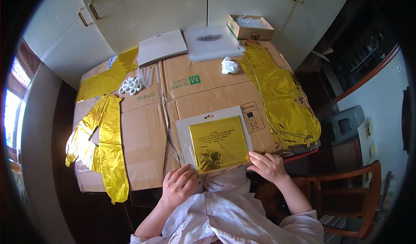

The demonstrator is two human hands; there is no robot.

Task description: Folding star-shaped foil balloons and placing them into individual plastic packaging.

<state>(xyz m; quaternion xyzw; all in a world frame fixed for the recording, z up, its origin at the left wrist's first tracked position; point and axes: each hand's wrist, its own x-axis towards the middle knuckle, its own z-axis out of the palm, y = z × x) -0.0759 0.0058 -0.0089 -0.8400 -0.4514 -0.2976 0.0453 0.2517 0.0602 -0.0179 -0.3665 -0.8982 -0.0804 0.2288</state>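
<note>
Head view: I count one gold packet [219, 135] on one card [184, 135]. Left hand [178, 184] at its 7 o'clock, right hand [268, 167] 4, apart; undersides hidden, can't tell grip.

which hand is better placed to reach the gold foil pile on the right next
Probably the right hand: it is at the lower right corner of the package, on the same side as the gold foil pile. The left hand is by the lower left corner, farther from the pile.

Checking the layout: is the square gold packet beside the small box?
No, the gold packet lies between left hand and right hand, while the small box stands farther back.
</note>
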